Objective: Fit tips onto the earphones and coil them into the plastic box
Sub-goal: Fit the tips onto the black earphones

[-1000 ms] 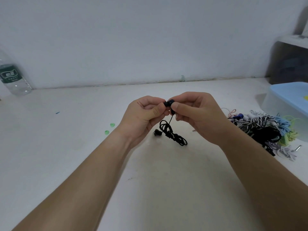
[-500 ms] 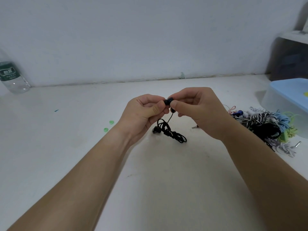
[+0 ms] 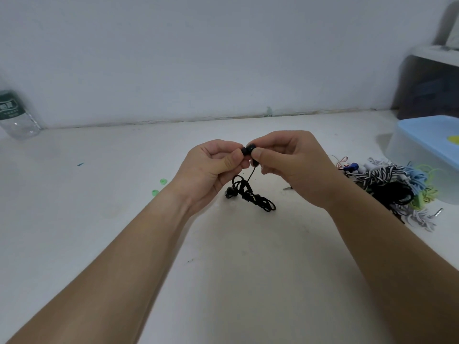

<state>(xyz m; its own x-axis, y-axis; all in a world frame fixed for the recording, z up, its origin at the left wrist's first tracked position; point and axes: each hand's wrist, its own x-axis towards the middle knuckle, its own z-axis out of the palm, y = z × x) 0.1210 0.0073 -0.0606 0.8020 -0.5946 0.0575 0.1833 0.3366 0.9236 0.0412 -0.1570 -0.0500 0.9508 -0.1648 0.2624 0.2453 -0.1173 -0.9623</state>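
Note:
Above the middle of the white table, my left hand (image 3: pixel 213 167) and my right hand (image 3: pixel 295 167) meet fingertip to fingertip. Between them sits a black earbud (image 3: pixel 249 149): the right thumb and forefinger pinch its body, the left fingers press a black tip against it. Its thin cable drops to a tangled black earphone bundle (image 3: pixel 250 196) lying on the table, where the second earbud lies at the bundle's left end. At the right edge stands the plastic box (image 3: pixel 427 155) with a pale blue lid.
A heap of mixed earphones (image 3: pixel 392 184), striped, blue, green and black, lies beside the box, with loose jack plugs at its edge. Two green tips (image 3: pixel 159 187) lie left of my left wrist. A water bottle (image 3: pixel 15 115) stands at the far left by the wall.
Both hands have risen slightly with the earbud between them, lifting the cable a little; the grip looks the same.

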